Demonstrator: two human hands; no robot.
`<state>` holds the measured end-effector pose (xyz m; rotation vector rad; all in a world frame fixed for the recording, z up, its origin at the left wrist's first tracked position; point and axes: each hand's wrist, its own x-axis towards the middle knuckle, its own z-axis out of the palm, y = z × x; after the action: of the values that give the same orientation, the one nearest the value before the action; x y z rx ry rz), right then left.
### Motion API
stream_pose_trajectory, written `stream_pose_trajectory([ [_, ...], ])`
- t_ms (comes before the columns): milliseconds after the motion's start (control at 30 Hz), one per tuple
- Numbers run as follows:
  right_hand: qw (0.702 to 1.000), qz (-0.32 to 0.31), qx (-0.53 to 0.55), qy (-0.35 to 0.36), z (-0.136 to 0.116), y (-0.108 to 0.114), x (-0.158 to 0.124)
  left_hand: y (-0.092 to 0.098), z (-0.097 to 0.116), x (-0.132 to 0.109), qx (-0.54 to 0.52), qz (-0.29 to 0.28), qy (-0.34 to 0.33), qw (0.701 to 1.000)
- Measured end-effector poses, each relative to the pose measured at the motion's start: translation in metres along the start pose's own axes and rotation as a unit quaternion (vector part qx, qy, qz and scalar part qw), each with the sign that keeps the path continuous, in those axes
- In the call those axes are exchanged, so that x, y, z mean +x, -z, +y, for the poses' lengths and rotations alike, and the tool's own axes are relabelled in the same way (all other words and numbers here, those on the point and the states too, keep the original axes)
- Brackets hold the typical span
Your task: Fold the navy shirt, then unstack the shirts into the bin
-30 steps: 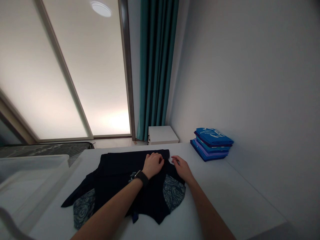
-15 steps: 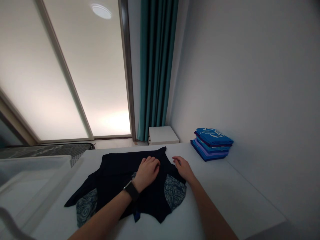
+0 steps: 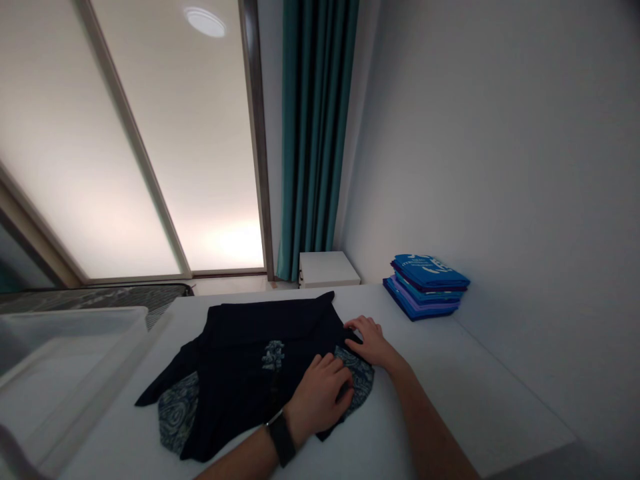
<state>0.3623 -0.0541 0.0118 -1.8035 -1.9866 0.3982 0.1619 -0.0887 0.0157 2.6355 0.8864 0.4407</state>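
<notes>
A navy garment [image 3: 235,333], likely a top, lies spread on a white table, with a pale floral print [image 3: 273,355] at its middle and paisley-patterned parts at both sides. Low on its right side my left hand [image 3: 323,393], with a dark watch on the wrist, rests on the cloth. Its fingers are bent, with a gap between thumb and forefinger. My right hand [image 3: 370,340] touches the garment's right sleeve edge near the paisley part [image 3: 363,380]. Thumb and fingers there are apart. Part of the lower right of the garment is hidden behind my left hand.
A stack of folded blue and purple cloths [image 3: 425,287] sits at the back right, by the wall. At left stands a translucent plastic bin [image 3: 115,333]. Beyond the table are a white cabinet [image 3: 329,269], a teal curtain [image 3: 317,133] and frosted sliding panels [image 3: 215,133].
My left hand has moved right and nearer, from the garment's middle to its lower right, uncovering the floral print. My right hand's fingers have spread onto the sleeve edge.
</notes>
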Motion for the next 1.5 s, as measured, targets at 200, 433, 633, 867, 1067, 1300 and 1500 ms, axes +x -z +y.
stream_pose_trajectory([
  [200, 0.998, 0.031, 0.060, -0.008, -0.003, -0.007, 0.006, 0.001, 0.003, -0.001, 0.007, 0.006, -0.004, 1.000],
  [433, 0.997, 0.043, 0.027, -0.049, 0.002, -0.006, 0.007, 0.002, 0.003, 0.000, -0.003, 0.004, -0.002, 1.000],
  [633, 0.989, 0.068, -0.007, -0.133, 0.010, -0.002, 0.006, 0.001, 0.002, 0.001, -0.015, 0.002, 0.006, 1.000],
  [867, 0.959, -0.086, 0.250, -0.102, 0.003, 0.022, -0.006, 0.005, 0.001, 0.002, -0.048, -0.007, 0.009, 0.999],
  [1067, 0.855, -0.087, 0.507, -0.064, -0.020, 0.016, -0.004, 0.006, 0.001, 0.003, -0.051, -0.004, -0.006, 0.999],
  [1300, 0.817, -0.030, 0.563, -0.120, -0.020, -0.006, 0.007, 0.004, 0.003, 0.001, -0.051, 0.034, -0.017, 0.998],
  [1500, 0.828, -0.036, 0.544, -0.131, -0.020, -0.017, 0.010, 0.008, -0.003, 0.002, -0.127, 0.066, 0.053, 0.988],
])
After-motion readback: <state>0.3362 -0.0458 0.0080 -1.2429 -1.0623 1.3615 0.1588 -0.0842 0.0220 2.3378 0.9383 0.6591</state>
